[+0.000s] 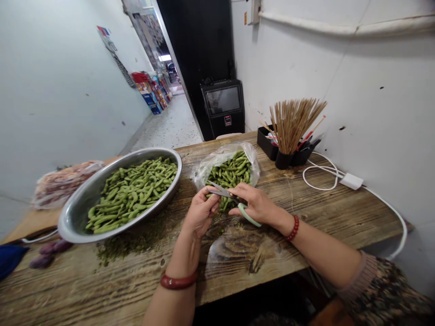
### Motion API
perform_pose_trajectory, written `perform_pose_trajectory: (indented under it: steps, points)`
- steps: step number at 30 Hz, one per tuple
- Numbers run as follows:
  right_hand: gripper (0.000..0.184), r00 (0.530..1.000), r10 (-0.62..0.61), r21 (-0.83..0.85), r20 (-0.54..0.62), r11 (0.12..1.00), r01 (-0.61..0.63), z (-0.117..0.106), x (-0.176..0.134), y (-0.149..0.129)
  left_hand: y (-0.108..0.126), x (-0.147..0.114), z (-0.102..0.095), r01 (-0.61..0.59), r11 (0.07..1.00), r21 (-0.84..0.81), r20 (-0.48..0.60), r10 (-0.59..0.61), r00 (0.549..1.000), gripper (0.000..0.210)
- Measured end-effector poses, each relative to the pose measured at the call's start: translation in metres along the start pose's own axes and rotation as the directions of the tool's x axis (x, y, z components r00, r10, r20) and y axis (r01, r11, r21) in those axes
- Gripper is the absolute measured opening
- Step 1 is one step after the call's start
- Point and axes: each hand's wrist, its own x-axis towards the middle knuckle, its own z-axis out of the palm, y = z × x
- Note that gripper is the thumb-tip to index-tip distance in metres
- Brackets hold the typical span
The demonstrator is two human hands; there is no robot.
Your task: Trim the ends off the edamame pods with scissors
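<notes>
My right hand (254,203) grips a pair of scissors (222,192) with pale green handles, its blades parted and pointing left. At the blades, my left hand (203,209) is closed in a pinch on a green soybean pod (209,195), mostly hidden by the fingers. Just beyond both hands lies a clear plastic bag (254,164), its mouth spread, full of green soybean pods (234,168). To the left stands a wide metal basin (68,225) holding a heap of pods (136,192).
Green trimmings (125,246) litter the wooden table (136,290) below the basin. A bagged pinkish bundle (64,181) and purplish lumps (50,251) sit at left. Bamboo skewers (294,124) stand in a black holder (283,159) by the wall, near a white cable (319,188).
</notes>
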Motion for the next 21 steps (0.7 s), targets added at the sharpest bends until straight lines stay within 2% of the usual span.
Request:
perform_pose_trajectory:
  steps: [10,16,18,21]
  points:
    - [0.046,1.000,-0.012,-0.067,0.021,0.998,0.014,-0.003,0.000,-0.001,0.004,-0.002,0.003,0.047,0.998,-0.030,0.003,-0.047,0.999,0.025]
    - [0.043,1.000,-0.008,-0.047,0.028,0.999,0.009,-0.002,0.000,0.000,0.002,-0.001,0.001,0.063,0.998,-0.008,-0.018,-0.063,0.998,0.022]
    - [0.042,1.000,0.002,-0.025,-0.014,1.000,-0.003,-0.001,0.001,0.004,0.004,0.000,-0.002,0.043,0.999,-0.009,-0.031,-0.043,0.999,0.020]
    - [0.040,0.988,0.034,0.030,-0.151,0.999,-0.029,0.000,0.003,0.011,0.010,0.001,-0.006,-0.021,0.999,-0.026,-0.092,0.018,0.996,0.020]
